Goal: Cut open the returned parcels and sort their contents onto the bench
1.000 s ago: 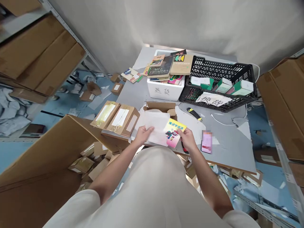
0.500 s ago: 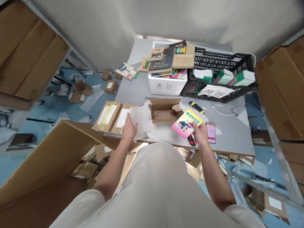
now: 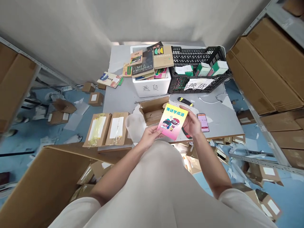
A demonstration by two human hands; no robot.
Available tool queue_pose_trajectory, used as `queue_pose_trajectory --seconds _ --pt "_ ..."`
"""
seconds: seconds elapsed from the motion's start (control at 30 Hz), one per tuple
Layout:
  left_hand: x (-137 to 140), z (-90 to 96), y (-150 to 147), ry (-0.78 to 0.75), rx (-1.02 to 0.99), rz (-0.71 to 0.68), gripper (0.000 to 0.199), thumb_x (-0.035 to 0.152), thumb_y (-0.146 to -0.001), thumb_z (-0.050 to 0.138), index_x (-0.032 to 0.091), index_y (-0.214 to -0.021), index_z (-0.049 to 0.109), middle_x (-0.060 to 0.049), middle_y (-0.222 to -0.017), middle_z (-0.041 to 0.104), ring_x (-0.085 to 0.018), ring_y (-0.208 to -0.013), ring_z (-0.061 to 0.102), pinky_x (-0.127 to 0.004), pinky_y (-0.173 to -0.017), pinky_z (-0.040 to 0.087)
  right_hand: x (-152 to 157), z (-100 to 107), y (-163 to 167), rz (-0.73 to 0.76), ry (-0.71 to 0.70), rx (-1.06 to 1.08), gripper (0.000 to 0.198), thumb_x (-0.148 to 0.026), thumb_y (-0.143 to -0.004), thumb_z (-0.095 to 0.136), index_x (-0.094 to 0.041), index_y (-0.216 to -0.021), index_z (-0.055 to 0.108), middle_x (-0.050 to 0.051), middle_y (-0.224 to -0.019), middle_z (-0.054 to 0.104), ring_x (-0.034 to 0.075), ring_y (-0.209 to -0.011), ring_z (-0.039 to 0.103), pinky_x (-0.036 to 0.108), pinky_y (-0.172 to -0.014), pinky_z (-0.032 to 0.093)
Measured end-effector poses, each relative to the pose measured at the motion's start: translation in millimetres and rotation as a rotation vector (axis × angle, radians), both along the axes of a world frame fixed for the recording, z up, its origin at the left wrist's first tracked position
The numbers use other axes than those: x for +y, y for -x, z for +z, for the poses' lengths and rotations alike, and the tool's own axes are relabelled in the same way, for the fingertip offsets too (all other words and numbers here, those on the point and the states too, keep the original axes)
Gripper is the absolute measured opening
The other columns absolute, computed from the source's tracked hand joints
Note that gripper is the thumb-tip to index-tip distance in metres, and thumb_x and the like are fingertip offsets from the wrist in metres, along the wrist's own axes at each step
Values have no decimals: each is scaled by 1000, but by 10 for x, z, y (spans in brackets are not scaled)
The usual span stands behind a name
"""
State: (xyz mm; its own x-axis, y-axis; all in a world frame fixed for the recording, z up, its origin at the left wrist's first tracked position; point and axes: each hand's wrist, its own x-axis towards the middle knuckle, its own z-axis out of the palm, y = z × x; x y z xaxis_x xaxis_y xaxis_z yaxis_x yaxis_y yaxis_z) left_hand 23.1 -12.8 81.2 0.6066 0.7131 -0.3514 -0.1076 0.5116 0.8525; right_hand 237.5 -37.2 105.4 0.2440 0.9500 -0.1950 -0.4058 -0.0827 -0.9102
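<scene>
A thin yellow-and-pink book (image 3: 173,122) with cartoon figures is held upright-facing above the table's front edge. My left hand (image 3: 151,136) pinches its lower left corner, thumb on the cover. At its right edge, my right hand (image 3: 192,124) grips it with the fingers partly behind the cover. Behind the book lies an open, empty cardboard box (image 3: 152,110), partly hidden by it. A red-and-black knife (image 3: 186,133) shows under my right hand. A phone (image 3: 203,122) lies just right of that hand, its screen lit.
Two taped parcels (image 3: 117,129) sit at the table's left, beside white paper (image 3: 136,126). A white foam box (image 3: 152,88) piled with books and a black crate (image 3: 175,83) holding green-and-white boxes stand behind. A yellow-and-black cutter (image 3: 185,101) lies between. A large carton (image 3: 59,167) stands lower left.
My left hand has left the parcel and paper and come right to take the book's corner. The book has moved left and turned more upright in my right hand. The view has shifted right.
</scene>
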Motion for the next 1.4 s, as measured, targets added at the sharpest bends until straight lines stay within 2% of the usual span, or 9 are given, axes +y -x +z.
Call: queue_pose_trajectory --seconds 0.17,0.27,0.4,0.63,1.0,1.13,1.23,1.3,1.4 --pt "-12 121 -10 241 -141 -146 41 43 -75 76 16 -105 72 -12 -108 72 -21 -93 69 -36 -88 53 156 162 -14 116 -18 -30 49 -43 -61 79 -27 -106 69 5 -114 71 27 -111 64 41 -88 53" --pt "-13 179 -59 301 -141 -129 47 46 -75 74 20 -114 69 -12 -121 67 -25 -107 66 -37 -91 51 282 209 -41 200 3 -59 43 -43 -59 83 -26 -95 66 1 -91 73 22 -89 70 39 -76 58" --pt "44 200 -12 214 -193 19 74 78 -77 46 22 -121 65 -13 -133 60 -30 -123 56 -43 -95 49 389 245 -167 194 1 -157 38 -39 -58 85 -22 -84 64 -4 -76 69 13 -67 66 27 -56 59" --pt "80 138 78 -133 176 220 58 54 -66 77 14 -108 71 -11 -99 75 -24 -90 71 -38 -83 56 434 277 -284 131 56 -235 44 -45 -65 81 -19 -99 71 2 -84 73 13 -62 68 25 -50 59" --pt "1 115 7 -90 140 227 55 51 -73 73 15 -114 70 -10 -101 75 -22 -88 71 -38 -84 56 424 205 -362 118 61 -281 47 -52 -64 80 -20 -98 74 3 -82 74 14 -62 66 28 -53 59" --pt "6 107 2 21 27 169 46 46 -72 76 16 -106 73 -9 -96 75 -18 -79 69 -32 -78 55 406 317 -337 181 -29 -288 51 -56 -62 79 -24 -101 74 7 -106 73 24 -94 68 35 -71 59" --pt "1 158 -42 201 -115 58 39 42 -69 80 17 -98 75 -7 -81 74 -14 -67 67 -31 -71 54 421 437 -246 294 -155 -274 56 -57 -58 80 -27 -105 73 6 -130 63 29 -121 57 39 -90 53" --pt "-7 216 -85 279 -176 -24 37 41 -69 80 17 -96 75 -6 -77 72 -13 -63 65 -29 -69 54 456 480 -179 381 -172 -255 58 -51 -57 84 -28 -109 71 6 -126 65 28 -117 60 40 -90 54" --pt "7 274 -107 270 -188 -58 39 43 -69 80 16 -98 74 -9 -89 74 -18 -79 69 -30 -75 55 541 463 -140 397 -88 -223 51 -46 -59 84 -25 -104 70 3 -93 73 21 -83 71 37 -72 59"
